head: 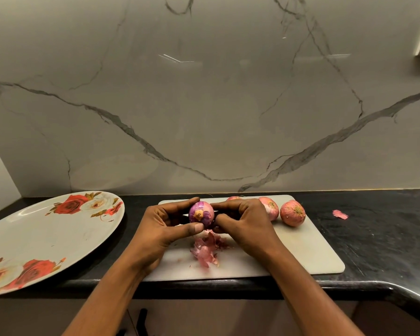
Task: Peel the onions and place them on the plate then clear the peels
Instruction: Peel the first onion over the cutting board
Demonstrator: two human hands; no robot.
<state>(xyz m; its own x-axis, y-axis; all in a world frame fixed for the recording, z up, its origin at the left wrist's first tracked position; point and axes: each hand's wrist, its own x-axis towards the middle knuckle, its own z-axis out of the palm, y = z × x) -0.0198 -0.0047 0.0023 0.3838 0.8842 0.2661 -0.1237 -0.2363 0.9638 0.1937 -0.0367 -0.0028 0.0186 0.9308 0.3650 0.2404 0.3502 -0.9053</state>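
Left grip, right grip on onion — black counter, marble wall

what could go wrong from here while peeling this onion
1. The onion is gripped between the left hand and right hand above the cutting board; slick once bare, it might slip and roll off.
2. The plate lies by the front edge of the counter, so a forearm could nudge it.
3. The stray peel on the counter right of the board lies apart from the peel pile and may be missed.
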